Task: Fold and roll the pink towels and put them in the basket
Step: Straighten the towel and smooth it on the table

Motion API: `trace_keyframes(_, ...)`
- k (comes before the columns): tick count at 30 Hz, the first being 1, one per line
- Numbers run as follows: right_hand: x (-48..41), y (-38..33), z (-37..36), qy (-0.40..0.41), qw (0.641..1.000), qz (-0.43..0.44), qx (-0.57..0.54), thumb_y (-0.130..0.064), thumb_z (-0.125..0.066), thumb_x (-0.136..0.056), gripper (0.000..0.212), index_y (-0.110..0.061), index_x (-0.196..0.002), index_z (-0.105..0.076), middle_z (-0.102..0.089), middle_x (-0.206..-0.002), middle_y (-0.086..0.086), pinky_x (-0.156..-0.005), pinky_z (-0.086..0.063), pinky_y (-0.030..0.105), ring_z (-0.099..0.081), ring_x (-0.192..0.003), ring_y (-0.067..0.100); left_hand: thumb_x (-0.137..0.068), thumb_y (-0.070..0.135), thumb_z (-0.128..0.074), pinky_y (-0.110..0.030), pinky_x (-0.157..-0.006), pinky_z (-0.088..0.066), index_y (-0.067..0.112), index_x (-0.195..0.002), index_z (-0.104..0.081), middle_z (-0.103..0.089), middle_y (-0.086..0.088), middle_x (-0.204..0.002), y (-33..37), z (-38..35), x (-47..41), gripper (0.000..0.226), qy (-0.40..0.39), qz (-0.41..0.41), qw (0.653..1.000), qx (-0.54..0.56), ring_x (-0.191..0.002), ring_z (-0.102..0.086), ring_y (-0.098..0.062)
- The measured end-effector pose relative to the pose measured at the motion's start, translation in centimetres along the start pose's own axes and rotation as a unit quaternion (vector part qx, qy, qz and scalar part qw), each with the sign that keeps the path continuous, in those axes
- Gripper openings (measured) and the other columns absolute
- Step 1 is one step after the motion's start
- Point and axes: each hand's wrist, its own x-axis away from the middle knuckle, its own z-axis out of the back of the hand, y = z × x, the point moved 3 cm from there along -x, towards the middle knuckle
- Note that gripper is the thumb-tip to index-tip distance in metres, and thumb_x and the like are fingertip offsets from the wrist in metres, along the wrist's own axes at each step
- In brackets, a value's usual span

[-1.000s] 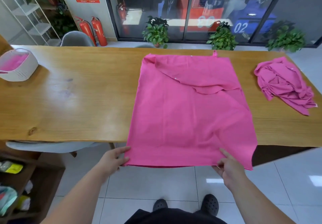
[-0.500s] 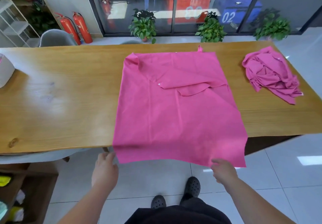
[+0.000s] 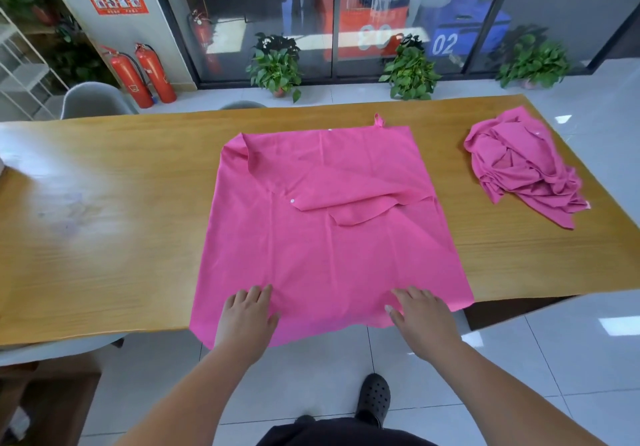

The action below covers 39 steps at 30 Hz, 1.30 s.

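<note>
A large pink towel (image 3: 329, 237) lies spread on the wooden table (image 3: 104, 237), its far part folded back over itself and its near edge hanging slightly past the table's front. My left hand (image 3: 247, 314) rests flat on the towel's near left part, fingers straight. My right hand (image 3: 420, 315) lies flat on its near right part, fingers spread. A second pink towel (image 3: 523, 165) sits crumpled at the table's right end. The basket is out of view.
Bare tabletop stretches to the left of the spread towel. A grey chair (image 3: 93, 100) stands behind the table at the far left. Potted plants (image 3: 277, 64) and fire extinguishers (image 3: 145, 74) line the glass wall. Tiled floor and my shoes lie below the table's front edge.
Both hands left the towel's hanging near corners and moved up onto the towel, now lying flat on it at the table's front edge. The view shifted right, and the basket left the frame.
</note>
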Motion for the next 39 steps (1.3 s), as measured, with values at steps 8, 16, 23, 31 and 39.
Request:
trace_keyframes(8,-3.0,2.7,0.7,-0.012,1.0,0.025,0.014,-0.061,-0.03,-0.108,0.062,-0.028,-0.16,-0.038,-0.049,-0.155,-0.004,-0.112,-0.042,0.041,-0.047,-0.139,0.022,-0.103,0.062,-0.037,-0.043,-0.117,-0.04,0.025,-0.163,-0.034,-0.047,0.001,-0.156,2.4,0.7,-2.2,0.071,-0.043,0.009,0.999,0.003,-0.142,-0.044,-0.028)
trace_keyframes(16,-4.5,4.9,0.8,-0.036,0.998,0.058,-0.01,-0.064,-0.027,-0.107,0.071,-0.027,-0.168,-0.021,-0.022,-0.174,-0.001,-0.128,-0.026,0.044,-0.025,-0.158,0.023,-0.103,0.062,-0.044,-0.046,-0.124,-0.033,0.026,-0.166,-0.029,-0.033,0.001,-0.17,3.9,0.3,-3.6,0.073,-0.064,0.022,0.998,0.019,-0.153,-0.033,-0.029)
trace_keyframes(23,-4.9,7.7,-0.1,0.001,0.997,0.073,-0.006,-0.068,-0.008,-0.1,0.077,-0.031,-0.165,-0.031,-0.027,-0.17,-0.001,-0.123,-0.034,0.045,-0.03,-0.155,0.024,-0.104,0.067,-0.039,-0.049,-0.127,-0.029,0.032,-0.168,-0.019,-0.013,0.003,-0.176,4.8,-0.7,-3.6,0.075,-0.07,0.046,0.996,0.023,-0.16,-0.019,-0.032)
trace_keyframes(31,-7.2,7.4,0.2,0.03,0.991,0.131,0.024,-0.059,-0.032,-0.105,0.057,-0.035,-0.153,-0.05,-0.031,-0.171,0.005,-0.115,-0.044,0.053,-0.035,-0.153,0.032,-0.103,0.063,-0.046,-0.051,-0.123,-0.036,0.028,-0.165,-0.032,-0.036,-0.007,-0.167,6.0,0.3,-5.9,0.073,-0.024,0.052,0.998,-0.007,-0.152,-0.036,-0.035)
trace_keyframes(39,-11.9,5.2,1.3,0.016,0.979,0.193,0.06,-0.055,-0.038,-0.103,0.059,-0.023,-0.147,-0.061,-0.049,-0.161,-0.002,-0.117,-0.044,0.051,-0.044,-0.15,0.027,-0.104,0.06,-0.042,-0.048,-0.13,-0.017,0.028,-0.169,-0.018,0.0,-0.006,-0.178,6.1,0.4,-10.3,0.076,-0.009,-0.014,1.0,0.01,-0.163,-0.008,-0.034)
